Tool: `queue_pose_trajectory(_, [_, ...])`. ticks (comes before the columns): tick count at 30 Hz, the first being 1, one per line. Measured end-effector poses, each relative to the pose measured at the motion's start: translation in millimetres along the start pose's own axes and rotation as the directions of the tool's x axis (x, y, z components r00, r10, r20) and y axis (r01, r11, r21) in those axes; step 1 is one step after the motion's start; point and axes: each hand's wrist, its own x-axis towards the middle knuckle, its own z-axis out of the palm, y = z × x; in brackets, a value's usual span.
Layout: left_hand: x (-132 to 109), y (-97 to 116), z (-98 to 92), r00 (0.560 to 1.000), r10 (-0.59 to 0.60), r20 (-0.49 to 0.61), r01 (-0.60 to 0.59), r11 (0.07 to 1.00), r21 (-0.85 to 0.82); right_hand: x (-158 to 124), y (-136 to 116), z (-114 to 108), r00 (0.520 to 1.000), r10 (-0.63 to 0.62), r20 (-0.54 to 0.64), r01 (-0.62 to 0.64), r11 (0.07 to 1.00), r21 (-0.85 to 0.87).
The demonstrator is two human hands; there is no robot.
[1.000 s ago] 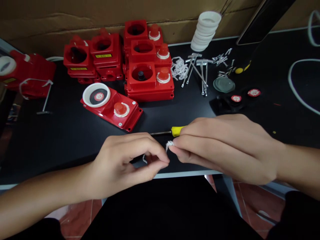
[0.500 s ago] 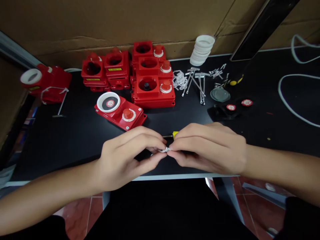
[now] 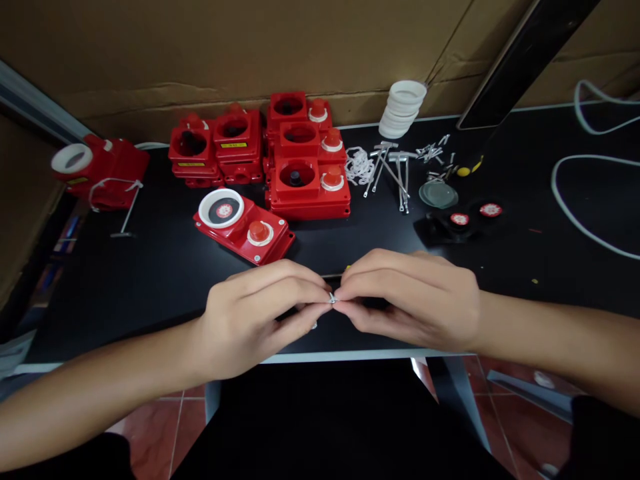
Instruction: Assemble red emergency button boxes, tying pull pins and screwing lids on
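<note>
My left hand [image 3: 265, 319] and my right hand [image 3: 407, 300] meet above the front of the black table. Both are closed in a fingertip pinch on a small silvery-white piece [image 3: 333, 299]. Most of it is hidden by my fingers, so its kind is unclear. A whitish bit [image 3: 314, 325] shows just below my left fingers. Behind the fingertips lies a thin tool with a yellow handle [image 3: 349, 268], largely covered by my right hand. Beyond my left hand rests a red alarm box [image 3: 240, 243] with a white ring and an orange-red cap.
Several red housings [image 3: 310, 207] stand at the back, another box [image 3: 120, 167] at far left. To their right are white cords [image 3: 359, 165], small metal hammers [image 3: 401, 157], stacked white rings [image 3: 401, 110], screws [image 3: 430, 152], glass discs [image 3: 439, 195] and black parts with red-white labels [image 3: 460, 219].
The view has shifted slightly, and the yellow handle shows less. My hands keep their pinch, while the silvery-white piece between the fingertips has turned a little, with less of it exposed.
</note>
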Motion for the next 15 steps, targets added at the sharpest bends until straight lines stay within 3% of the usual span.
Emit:
queue_pose_trajectory(5, [-1.6,0.2,1.4,1.000,0.000,0.019,0.000,1.000,0.013,-1.9,-1.3,-1.5,1.000,-0.018,-0.007,0.017,0.998,-0.062])
queue_pose_trajectory(10, [-2.9,1.3,4.4,0.999,0.029,0.028,-0.031,0.998,0.049,-1.0,2.0,-1.8,1.000,-0.018,0.018,0.018,1.000,0.011])
queue_pose_trajectory(12, [0.2,-1.5,-5.0,0.997,0.065,0.037,-0.069,0.988,0.138,-0.6,5.4,-2.0,1.000,-0.017,0.026,0.016,0.998,0.060])
queue_pose_trajectory(15, [11.3,-13.4,-36.6,0.988,0.150,0.029,-0.151,0.928,0.341,0.0,11.4,-2.3,0.999,-0.010,0.039,0.007,0.996,0.085])
